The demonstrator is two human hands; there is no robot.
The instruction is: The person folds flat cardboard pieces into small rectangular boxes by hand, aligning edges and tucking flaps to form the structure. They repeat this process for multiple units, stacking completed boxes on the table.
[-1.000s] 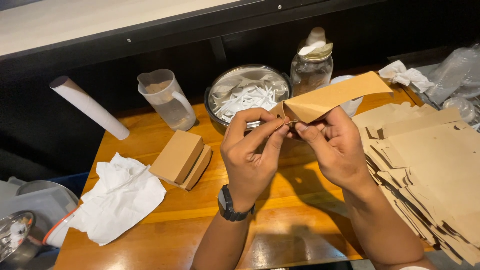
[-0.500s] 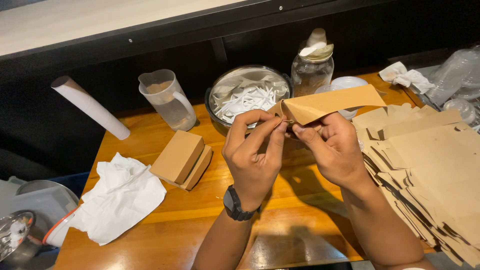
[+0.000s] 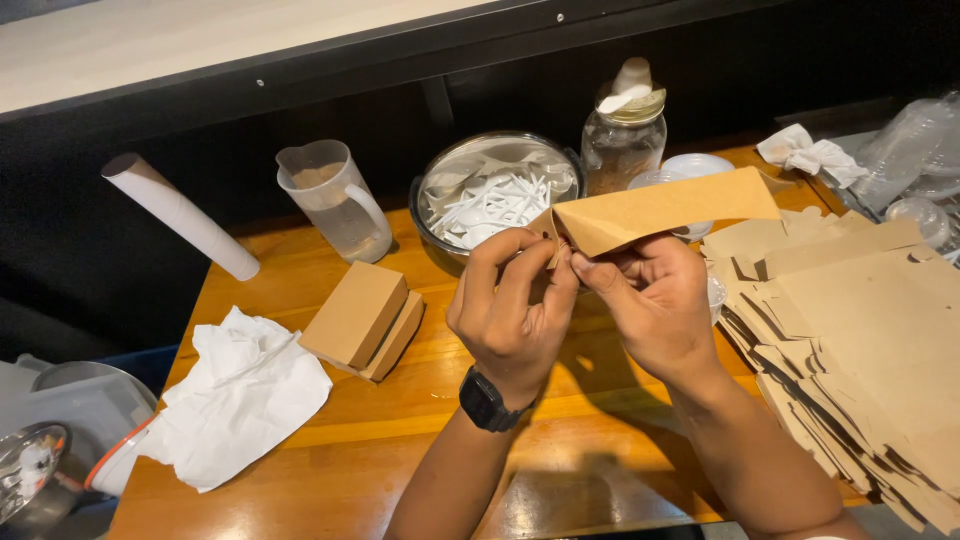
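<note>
My left hand [image 3: 512,315] and right hand [image 3: 650,305] meet above the counter [image 3: 400,440], fingertips pinched tight on one end of a brown cardboard blank [image 3: 665,210], which I hold up in the air so the fold sits right before my eyes. The blank slants away to the right over my right hand. Just right of me lies a fanned stack of flat blanks [image 3: 860,350], within easy reach. To the left rest two folded boxes [image 3: 362,320] and a crumpled white tissue [image 3: 235,395]. Behind stand a steel bowl [image 3: 495,190] of white cutlery, a plastic jug [image 3: 335,200] and a glass jar [image 3: 622,135].
</note>
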